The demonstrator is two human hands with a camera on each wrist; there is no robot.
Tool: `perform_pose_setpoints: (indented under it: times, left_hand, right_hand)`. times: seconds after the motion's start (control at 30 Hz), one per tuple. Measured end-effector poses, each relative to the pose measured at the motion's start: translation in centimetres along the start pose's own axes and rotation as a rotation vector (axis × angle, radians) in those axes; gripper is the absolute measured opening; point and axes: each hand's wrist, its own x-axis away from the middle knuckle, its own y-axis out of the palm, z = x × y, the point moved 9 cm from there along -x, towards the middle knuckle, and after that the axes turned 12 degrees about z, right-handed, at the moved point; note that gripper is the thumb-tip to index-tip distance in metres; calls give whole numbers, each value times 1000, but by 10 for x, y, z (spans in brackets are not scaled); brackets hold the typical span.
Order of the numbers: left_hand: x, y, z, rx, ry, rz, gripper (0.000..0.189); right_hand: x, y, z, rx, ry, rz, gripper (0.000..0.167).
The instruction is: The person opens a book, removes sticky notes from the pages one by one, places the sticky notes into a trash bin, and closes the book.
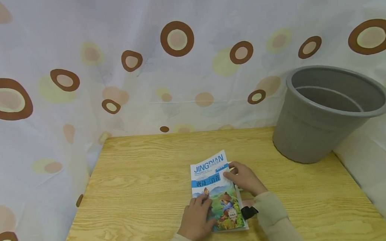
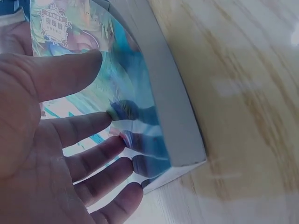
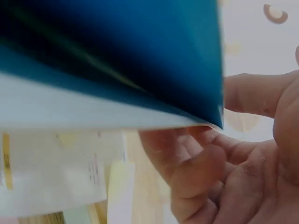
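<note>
In the head view, a glossy paperback titled Three Hundred Tang Poems (image 1: 218, 195) lies on the wood-grain tabletop (image 1: 133, 184) at the near side, its upper part slightly lifted and bowed. The left hand (image 1: 196, 215) rests on its lower left with fingers relaxed rather than clenched; the right hand (image 1: 245, 178) grasps the upper right edge, thumb on the cover. Farther back on the right stands a grey bucket (image 1: 308, 135), apparently plastic, round and tapering, before a smooth, creased sheet (image 1: 139, 27) printed with brown rings. In the left wrist view, the fingers stretch out loosely, tips on the shiny cover, beside the book's flat, pale side. The book looks fairly light, firm as a block yet bendy at the cover, and probably slippery; a hold on the pages together with the cover should be surer and spare the corners from creasing. In the right wrist view, curled fingers reach beneath a blurred blue corner, and a pale printed sheet (image 3: 51, 172) shows below.
</note>
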Motion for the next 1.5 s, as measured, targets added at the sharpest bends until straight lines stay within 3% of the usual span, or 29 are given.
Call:
perform_pose_setpoints:
  times: [0.17, 0.37, 0.57, 0.7, 0.87, 0.97, 1.07, 1.17, 1.33, 1.4, 1.5]
  left_hand:
    - [0, -1, -4, 51, -1, -6, 56]
    - [0, -4, -8, 136, -13, -25, 58]
    - [-2, -14, -16, 209, -12, -5, 53]
    - [-13, -42, -26, 239, -2, 105, 36]
    - [-34, -99, -45, 222, -63, 286, 33]
    - [-44, -131, -46, 235, -56, 348, 33]
    - [-54, -149, -40, 234, -7, 367, 33]
    - [-62, -157, -30, 211, 45, 343, 33]
    - [-75, -155, -5, 145, 170, 236, 34]
    - [-80, -149, 3, 93, 218, 145, 38]
    - [-85, -130, 5, 0, 211, -80, 46]
  right_hand:
    - [13, 7, -12, -73, -15, -74, 55]
    - [31, 15, -32, -113, -121, -182, 58]
    - [39, 24, -50, -101, -225, -217, 50]
    - [41, 35, -62, -59, -288, -213, 49]
    - [45, 48, -68, -58, -321, -168, 48]
    - [51, 56, -69, -79, -320, -154, 47]
    - [56, 63, -72, -84, -332, -139, 45]
    - [61, 69, -76, -56, -369, -116, 43]
    - [73, 80, -80, 22, -449, -61, 44]
    - [77, 86, -80, 66, -478, -45, 46]
    - [84, 97, -78, 138, -517, -32, 48]
